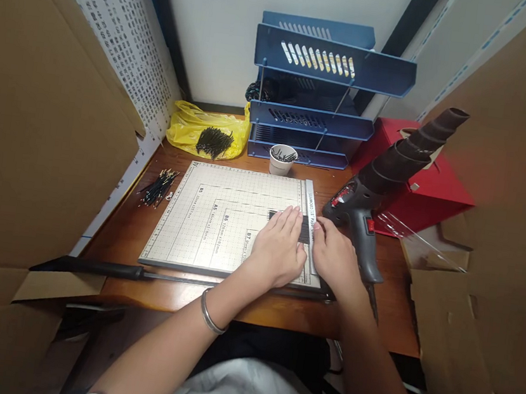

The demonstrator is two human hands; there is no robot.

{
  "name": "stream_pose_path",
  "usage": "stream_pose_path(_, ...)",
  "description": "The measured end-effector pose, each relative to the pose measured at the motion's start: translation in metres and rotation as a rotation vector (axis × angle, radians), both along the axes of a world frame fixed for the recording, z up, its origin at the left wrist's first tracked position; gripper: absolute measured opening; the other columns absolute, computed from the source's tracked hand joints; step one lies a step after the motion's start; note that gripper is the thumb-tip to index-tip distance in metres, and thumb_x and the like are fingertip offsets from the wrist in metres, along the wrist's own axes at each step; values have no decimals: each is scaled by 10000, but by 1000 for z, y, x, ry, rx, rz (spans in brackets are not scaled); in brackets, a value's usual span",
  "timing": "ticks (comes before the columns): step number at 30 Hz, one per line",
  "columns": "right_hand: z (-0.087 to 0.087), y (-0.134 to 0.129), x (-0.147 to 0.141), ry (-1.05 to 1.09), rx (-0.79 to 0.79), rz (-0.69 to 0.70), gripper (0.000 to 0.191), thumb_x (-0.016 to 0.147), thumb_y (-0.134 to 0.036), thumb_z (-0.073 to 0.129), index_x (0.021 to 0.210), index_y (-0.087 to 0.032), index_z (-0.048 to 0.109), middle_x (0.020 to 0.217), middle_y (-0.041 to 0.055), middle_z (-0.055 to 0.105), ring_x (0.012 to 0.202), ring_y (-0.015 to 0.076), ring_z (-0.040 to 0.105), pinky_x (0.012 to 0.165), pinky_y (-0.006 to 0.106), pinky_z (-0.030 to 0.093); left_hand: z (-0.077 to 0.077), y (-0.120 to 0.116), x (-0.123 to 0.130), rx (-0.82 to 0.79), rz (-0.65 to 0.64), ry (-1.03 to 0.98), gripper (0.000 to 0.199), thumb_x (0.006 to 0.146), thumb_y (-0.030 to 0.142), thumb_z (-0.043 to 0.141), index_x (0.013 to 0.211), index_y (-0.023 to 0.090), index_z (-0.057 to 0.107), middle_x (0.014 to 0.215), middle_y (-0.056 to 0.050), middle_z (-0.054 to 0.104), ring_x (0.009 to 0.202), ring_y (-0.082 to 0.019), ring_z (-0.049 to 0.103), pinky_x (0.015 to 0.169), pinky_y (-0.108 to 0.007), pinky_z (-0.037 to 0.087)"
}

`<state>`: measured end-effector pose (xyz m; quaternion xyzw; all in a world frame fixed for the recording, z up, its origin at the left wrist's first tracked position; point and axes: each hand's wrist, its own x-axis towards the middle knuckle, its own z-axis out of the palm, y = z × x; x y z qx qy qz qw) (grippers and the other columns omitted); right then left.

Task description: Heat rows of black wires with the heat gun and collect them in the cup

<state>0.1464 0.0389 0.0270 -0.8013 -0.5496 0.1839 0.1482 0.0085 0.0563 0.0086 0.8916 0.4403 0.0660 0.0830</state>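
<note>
A paper cutter (194,214) with a printed grid lies on the wooden desk, its long blade arm (167,276) swung down along the near side. My left hand (280,241) lies flat, fingers stretched out together, over a row of thin black tubes (306,229) on the board. They reach to the metal ruler strip (311,196) at the board's right edge. Just beyond that strip, my right hand (333,250) rests with its fingers curled at the ends of the tubes. Whatever those fingers hold is hidden.
Behind the cutter stand a paper cup (281,161) of black pieces and a blue tiered rack (310,123). A yellow bag (185,127) bears a black pile (215,142). Black wires (158,188) lie left. A heat gun (362,209) and red box (440,193) stand right; cardboard walls flank the desk.
</note>
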Motion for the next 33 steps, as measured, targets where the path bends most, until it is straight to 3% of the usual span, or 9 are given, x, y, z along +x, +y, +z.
stream_pose_path(5,-3,-7,2,68,148,72,493,1023,-355,332,1457,-217,522,1442,118,620,1272,347,613,1040,493,468,-2,-1,0,56,2,-12,660,1024,328,327,1588,-15,307,1682,-159,278,1578,-247,220,1309,-405,139)
stream_pose_path(12,-11,-16,6,47,194,99,497,1021,-332,341,1436,-144,539,1437,151,609,1284,337,580,1096,512,437,-2,-2,1,122,3,1,671,1008,321,342,1573,-41,319,1670,-186,287,1574,-261,229,1312,-420,122)
stream_pose_path(16,-10,-17,1,-25,251,170,494,1032,-322,324,1432,-136,546,1469,140,583,1302,319,548,1116,503,426,3,-3,-14,143,53,-3,667,1014,325,341,1579,-29,304,1675,-181,281,1576,-251,223,1314,-423,127)
stream_pose_path(19,-5,-14,-11,-126,211,232,528,1046,-344,305,1499,-133,477,1597,133,449,1413,328,449,1115,535,424,7,-4,-34,115,117,14,666,1019,324,328,1587,-20,285,1677,-175,283,1577,-243,225,1317,-432,119)
stream_pose_path(24,-3,0,-32,-318,150,430,597,1071,-358,226,1599,-92,311,1695,122,209,1572,291,200,1210,669,208,9,-3,-58,100,138,15,646,1017,314,316,1584,5,300,1671,-170,302,1574,-246,235,1311,-460,138)
stream_pose_path(28,-8,8,-40,-369,131,507,638,1082,-422,167,1613,-79,257,1691,106,170,1570,275,215,1215,725,66,8,-2,-61,88,135,19,635,1011,294,312,1576,3,319,1667,-168,312,1571,-246,246,1309,-467,142)
stream_pose_path(33,-14,6,-40,-404,92,501,652,1083,-452,156,1611,-82,260,1686,87,186,1568,260,228,1232,706,32,8,-1,-57,54,96,30,635,1021,295,300,1589,12,305,1679,-148,280,1574,-237,234,1311,-465,134)
